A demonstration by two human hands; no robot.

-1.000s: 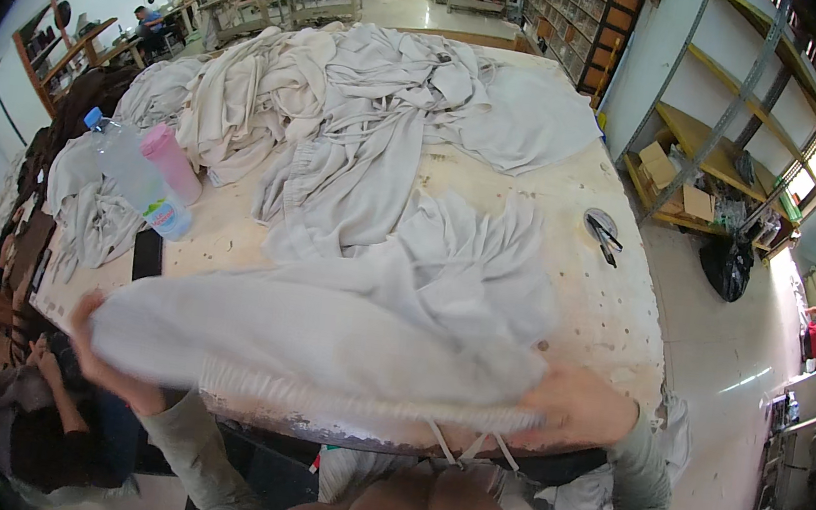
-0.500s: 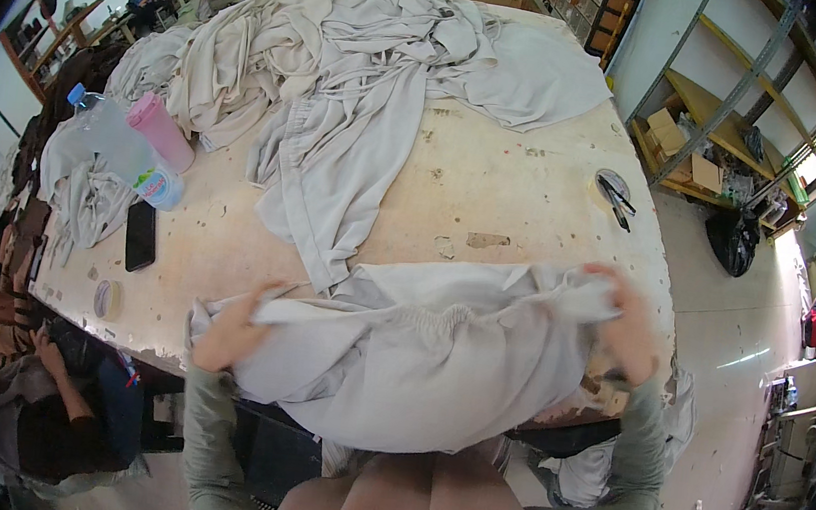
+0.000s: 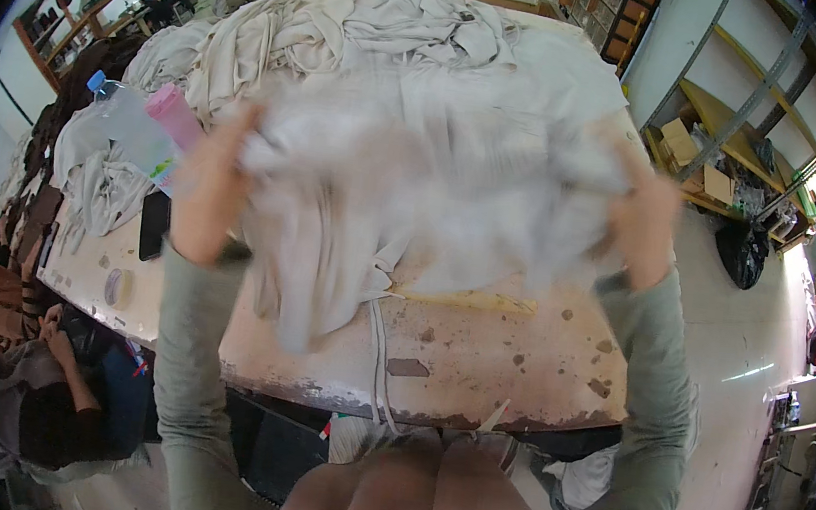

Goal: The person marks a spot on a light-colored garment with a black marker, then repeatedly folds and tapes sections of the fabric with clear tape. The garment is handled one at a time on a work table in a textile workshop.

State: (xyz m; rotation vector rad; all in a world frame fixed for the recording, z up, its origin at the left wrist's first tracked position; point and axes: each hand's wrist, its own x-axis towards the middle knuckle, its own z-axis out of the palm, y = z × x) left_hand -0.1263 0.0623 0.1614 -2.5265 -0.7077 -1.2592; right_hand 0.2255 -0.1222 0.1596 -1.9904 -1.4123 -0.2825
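Held stretched out above the table is a light grey garment (image 3: 435, 193), badly smeared by motion. My left hand (image 3: 208, 197) grips its left end, and my right hand (image 3: 646, 227) has hold of the opposite end; the fingers of both are blurred. Two thin pale cords (image 3: 378, 362) run down from beneath the cloth to the table's near edge. Part of another pale grey cloth piece (image 3: 309, 284) hangs or lies under the left side; where one ends and the other begins is hard to tell.
A heap of pale garments (image 3: 293, 30) covers the far side of the worn table (image 3: 476, 364). At the left are a clear bottle (image 3: 132, 118), a pink bottle (image 3: 174, 115), a phone (image 3: 155, 226) and a tape roll (image 3: 117, 288). A co-worker (image 3: 60, 397) sits lower left; shelves (image 3: 735, 121) stand right.
Both hands have risen and moved away from me, carrying the garment from the table's near edge toward its middle. The near part of the tabletop and the cords now show.
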